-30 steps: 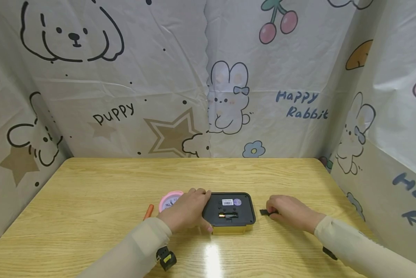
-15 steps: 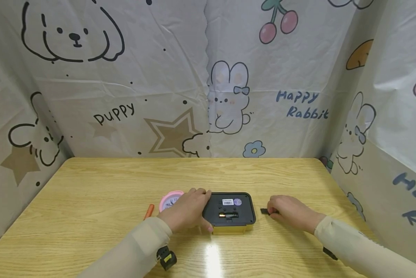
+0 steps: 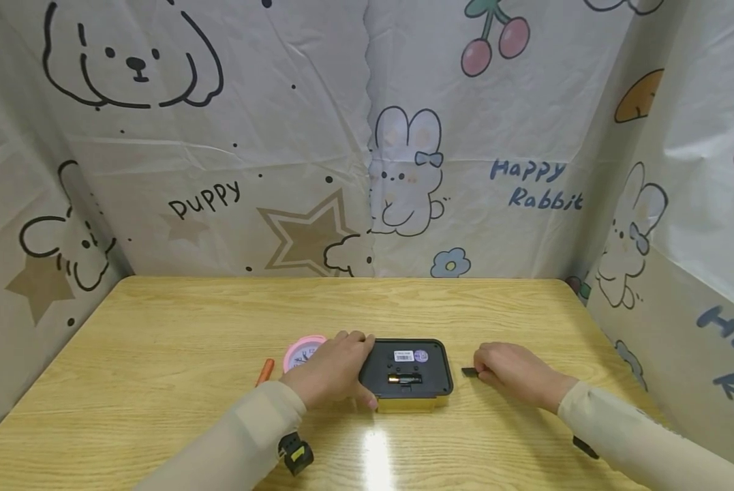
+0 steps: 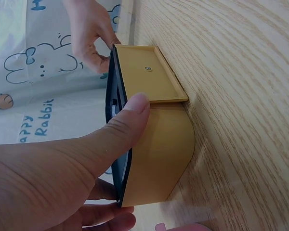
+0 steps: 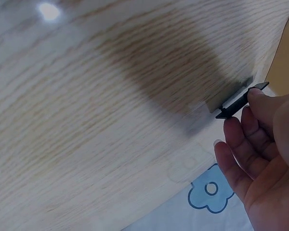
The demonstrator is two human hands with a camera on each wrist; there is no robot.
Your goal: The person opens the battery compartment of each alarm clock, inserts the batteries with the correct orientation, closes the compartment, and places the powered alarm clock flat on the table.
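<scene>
A yellow box-shaped device [image 3: 412, 404] lies on the table with its black back panel [image 3: 379, 368] facing up. A battery [image 3: 405, 378] sits in the open slot of that panel, near a white barcode label and a round purple sticker. My left hand [image 3: 336, 372] grips the device's left end; in the left wrist view the thumb presses the yellow side and the fingers reach round the far edge. To the right of the device, my right hand [image 3: 516, 368] pinches a small thin black battery cover [image 5: 238, 103] between thumb and fingers, close over the table.
Partly behind my left hand lies a pink round clock [image 3: 302, 351]. An orange stick-like object [image 3: 265, 372] is left of it, partly covered by my sleeve. Printed curtains [image 3: 305, 136] stand along the table's back and sides.
In my right fingers the battery cover has turned a little and shows narrower. The left hand and the device stay in place; the whole head view has shifted slightly.
</scene>
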